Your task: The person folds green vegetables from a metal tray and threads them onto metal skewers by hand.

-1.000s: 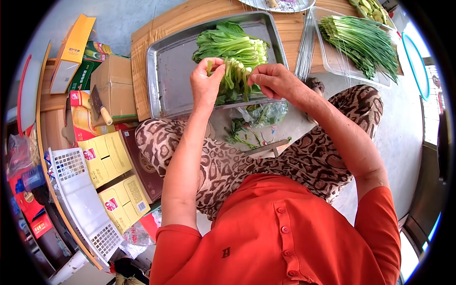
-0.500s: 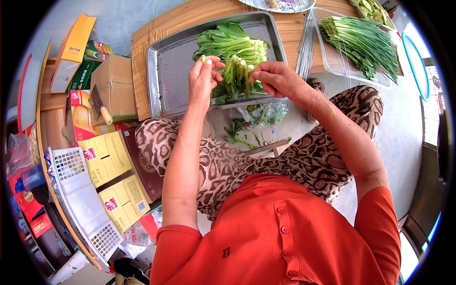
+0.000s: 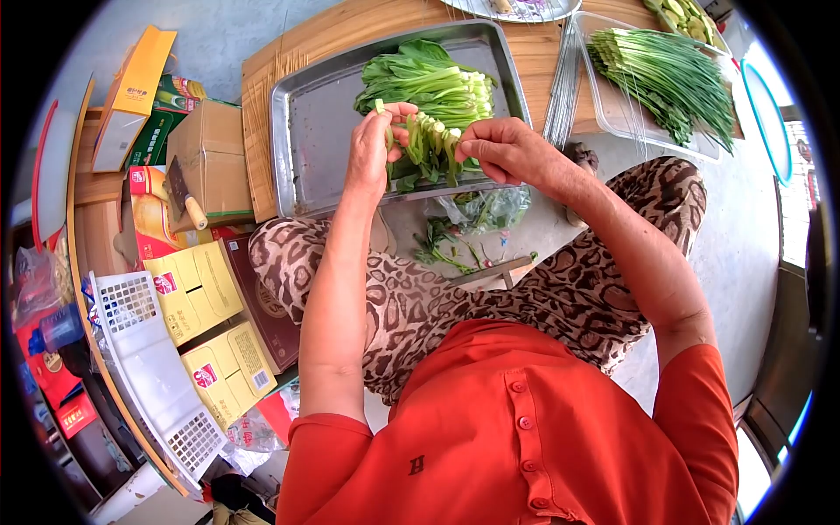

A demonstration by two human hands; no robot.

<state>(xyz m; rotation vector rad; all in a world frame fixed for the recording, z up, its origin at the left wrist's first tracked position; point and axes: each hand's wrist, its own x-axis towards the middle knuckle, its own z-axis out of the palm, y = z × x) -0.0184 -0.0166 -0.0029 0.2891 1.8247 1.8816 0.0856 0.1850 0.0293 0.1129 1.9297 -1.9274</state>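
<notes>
My left hand point(image 3: 374, 149) is closed, with a pale green vegetable stem point(image 3: 379, 106) showing above its fingertips. A row of leafy greens point(image 3: 430, 144) hangs between my hands, cut stem ends up and leaves down, lined up as if on a skewer. No skewer can be made out there. At the right end of that row, my right hand point(image 3: 503, 149) pinches with thumb and forefinger. Behind lies a larger pile of leafy greens point(image 3: 429, 83) in a metal tray point(image 3: 315, 131), stems pointing right.
Thin metal skewers point(image 3: 564, 87) lie right of the tray, beside a clear plastic bin point(image 3: 604, 105) of garlic chives point(image 3: 656, 83). Bamboo sticks point(image 3: 262, 131) are at the tray's left. A knife point(image 3: 185, 194) rests near cardboard boxes point(image 3: 206, 157). Below the tray sits a plastic bag point(image 3: 490, 210).
My left hand has shifted slightly and the stem stands higher above its fingertips. The hanging greens and my right hand have moved slightly left and down.
</notes>
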